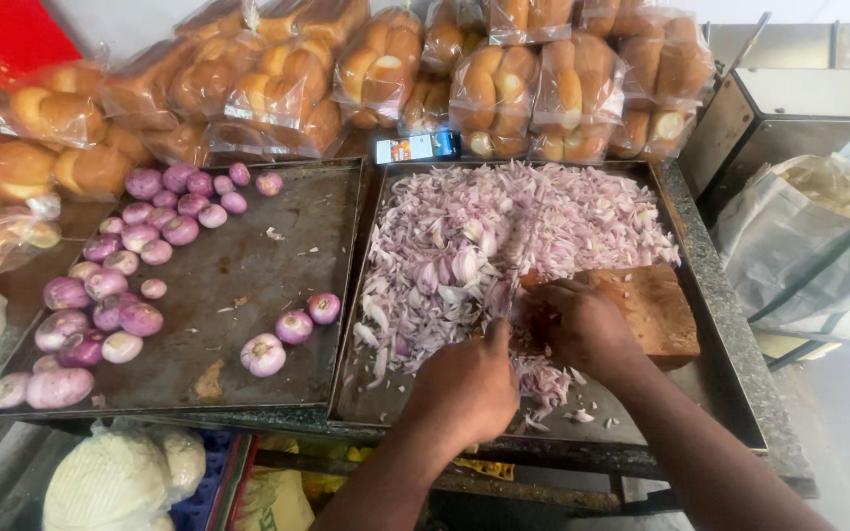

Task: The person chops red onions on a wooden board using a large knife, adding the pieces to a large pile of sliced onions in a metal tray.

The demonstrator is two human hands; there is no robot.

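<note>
**Two hands at the chopped onion heap**

At lower centre, the left hand lies curled against the chopped onion filling the right tray. The right hand is closed over pieces at the wooden board (what it pinches is blurred). Peeled whole onions sit on the left tray; bagged buns line the top.

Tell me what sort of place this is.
Probably a street-food stall or small snack kitchen. Bagged bread buns are stacked along the back, one metal tray holds peeled onions, and the left hand and right hand work a large heap of chopped onion by a wooden board.
</note>
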